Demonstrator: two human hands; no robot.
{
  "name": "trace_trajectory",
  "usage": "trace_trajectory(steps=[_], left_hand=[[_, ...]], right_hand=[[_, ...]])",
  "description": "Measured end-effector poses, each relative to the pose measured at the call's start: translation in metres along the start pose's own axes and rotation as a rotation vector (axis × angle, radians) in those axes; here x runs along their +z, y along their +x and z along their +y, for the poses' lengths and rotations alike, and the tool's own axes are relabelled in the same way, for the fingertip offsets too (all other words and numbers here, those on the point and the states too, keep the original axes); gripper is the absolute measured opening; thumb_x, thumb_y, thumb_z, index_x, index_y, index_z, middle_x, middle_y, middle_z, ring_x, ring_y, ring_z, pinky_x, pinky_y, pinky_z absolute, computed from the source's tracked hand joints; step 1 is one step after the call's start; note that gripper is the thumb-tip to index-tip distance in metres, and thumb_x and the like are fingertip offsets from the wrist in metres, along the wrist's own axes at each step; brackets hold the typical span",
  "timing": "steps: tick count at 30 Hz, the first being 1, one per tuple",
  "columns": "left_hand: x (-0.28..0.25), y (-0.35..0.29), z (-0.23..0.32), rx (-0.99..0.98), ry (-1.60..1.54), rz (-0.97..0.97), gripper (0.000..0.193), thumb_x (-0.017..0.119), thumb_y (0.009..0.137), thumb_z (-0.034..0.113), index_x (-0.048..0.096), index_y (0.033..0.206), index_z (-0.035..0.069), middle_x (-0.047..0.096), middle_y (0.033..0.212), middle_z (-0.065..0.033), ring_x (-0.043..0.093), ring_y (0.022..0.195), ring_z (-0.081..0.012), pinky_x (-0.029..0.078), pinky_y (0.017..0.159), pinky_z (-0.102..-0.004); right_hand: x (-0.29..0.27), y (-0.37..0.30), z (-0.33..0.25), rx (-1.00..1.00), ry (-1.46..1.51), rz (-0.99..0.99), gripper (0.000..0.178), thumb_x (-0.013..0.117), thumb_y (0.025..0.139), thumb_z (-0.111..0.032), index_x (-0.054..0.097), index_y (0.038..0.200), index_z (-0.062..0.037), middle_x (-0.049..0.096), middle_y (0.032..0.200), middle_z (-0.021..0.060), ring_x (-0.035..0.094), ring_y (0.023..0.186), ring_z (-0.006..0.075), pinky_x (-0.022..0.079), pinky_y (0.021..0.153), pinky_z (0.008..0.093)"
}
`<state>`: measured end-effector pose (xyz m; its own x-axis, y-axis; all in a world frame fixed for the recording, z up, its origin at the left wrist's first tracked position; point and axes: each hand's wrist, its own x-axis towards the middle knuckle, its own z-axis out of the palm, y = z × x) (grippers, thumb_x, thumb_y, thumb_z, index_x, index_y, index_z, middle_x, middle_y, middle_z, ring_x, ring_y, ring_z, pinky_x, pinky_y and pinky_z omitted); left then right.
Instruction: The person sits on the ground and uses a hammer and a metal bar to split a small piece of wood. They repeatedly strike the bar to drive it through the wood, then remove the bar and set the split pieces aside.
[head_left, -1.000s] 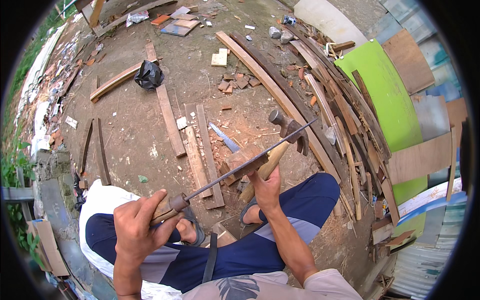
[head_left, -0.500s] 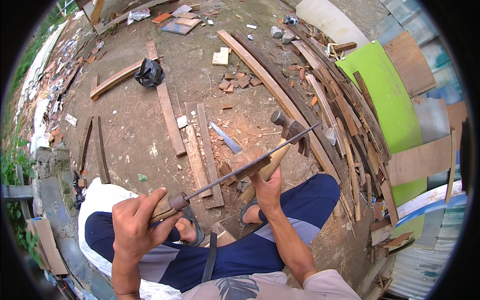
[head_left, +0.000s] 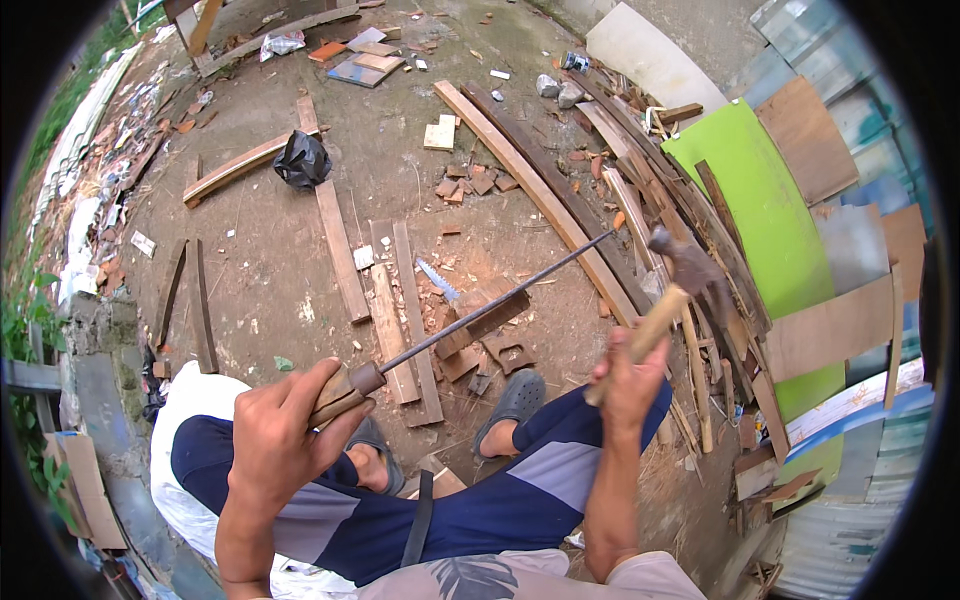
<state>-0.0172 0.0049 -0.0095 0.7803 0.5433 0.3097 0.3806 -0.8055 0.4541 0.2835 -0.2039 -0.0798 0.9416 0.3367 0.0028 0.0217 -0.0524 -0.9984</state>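
Note:
My left hand [head_left: 280, 430] is closed round the wooden handle of a long thin steel rod tool [head_left: 450, 329], which has a metal collar. The rod slants up to the right. A brown wood block [head_left: 500, 316] lines up with the rod's middle; whether they touch, I cannot tell. My right hand [head_left: 632, 385] grips a claw hammer [head_left: 660, 322] by its wooden handle, over my right knee, its blurred head raised up to the right. Below the rod, between my feet and the wood strips, lies a notched wood block [head_left: 512, 352].
A jagged saw blade [head_left: 437, 280] lies among wood chips. Wood strips [head_left: 393, 330] and long planks [head_left: 545, 190] lie ahead. A timber pile [head_left: 690, 215] and a green panel [head_left: 750, 200] stand at right. A black plastic bag [head_left: 302, 160] rests on a plank.
My right hand has swung the hammer right and away from the rod and block. The rod has shifted slightly; my left hand keeps its hold.

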Motion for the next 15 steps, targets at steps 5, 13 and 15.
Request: trace_trajectory(steps=[5, 13, 15], left_hand=[[0.001, 0.002, 0.005, -0.014, -0.008, 0.009, 0.046, 0.088, 0.074, 0.019, 0.068, 0.112, 0.002, 0.070, 0.080, -0.0138, 0.070, 0.064, -0.0295, 0.052, 0.056, -0.0371], [0.005, 0.006, 0.006, 0.008, -0.018, 0.008, 0.046, 0.089, 0.074, 0.022, 0.069, 0.111, 0.005, 0.072, 0.082, -0.0147, 0.072, 0.068, -0.0316, 0.056, 0.059, -0.0388], [0.005, 0.007, 0.006, 0.004, -0.009, -0.008, 0.045, 0.088, 0.075, 0.024, 0.069, 0.111, 0.006, 0.071, 0.081, -0.0148, 0.071, 0.067, -0.0319, 0.056, 0.059, -0.0391]], right_hand=[[-0.023, -0.008, -0.100, -0.172, -0.034, -0.128, 0.040, 0.061, 0.103, -0.023, 0.048, 0.133, 0.0003, 0.054, 0.075, 0.0014, 0.050, 0.047, 0.0067, 0.042, 0.040, 0.0211], [-0.008, -0.036, -0.166, -0.174, -0.375, -0.403, 0.041, 0.064, 0.101, -0.020, 0.051, 0.134, 0.0004, 0.053, 0.073, -0.0022, 0.048, 0.050, 0.0043, 0.039, 0.044, 0.0200], [-0.005, -0.045, -0.169, -0.125, -0.454, -0.447, 0.042, 0.067, 0.099, -0.018, 0.052, 0.131, 0.0040, 0.060, 0.076, 0.0040, 0.055, 0.056, 0.0092, 0.044, 0.050, 0.0249]])
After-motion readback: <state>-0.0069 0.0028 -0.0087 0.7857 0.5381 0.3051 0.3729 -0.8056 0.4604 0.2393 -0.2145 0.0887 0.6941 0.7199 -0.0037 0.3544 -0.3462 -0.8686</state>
